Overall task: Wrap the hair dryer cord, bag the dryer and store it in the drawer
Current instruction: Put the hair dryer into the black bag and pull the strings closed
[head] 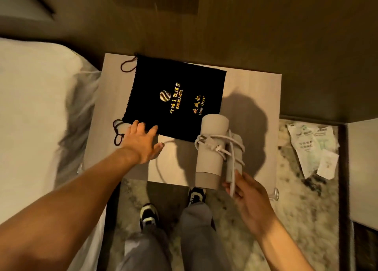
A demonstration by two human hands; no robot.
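Note:
A beige hair dryer point(211, 148) hangs over the near right part of a light wooden nightstand point(253, 99). Its white cord point(219, 146) is wound around the body, plug on top. My right hand point(248, 197) holds the dryer by its folded handle at the lower end. A black drawstring bag point(173, 99) with gold lettering lies flat on the nightstand. My left hand point(141, 143) rests with spread fingers on the bag's near left corner, beside its dark red drawstring point(117, 131). No drawer shows from this view.
A white bed point(34, 111) runs along the left. Paper sheets point(315, 148) lie on the patterned carpet to the right, near a dark frame edge. My feet point(173, 205) stand just in front of the nightstand. A dark wall sits behind.

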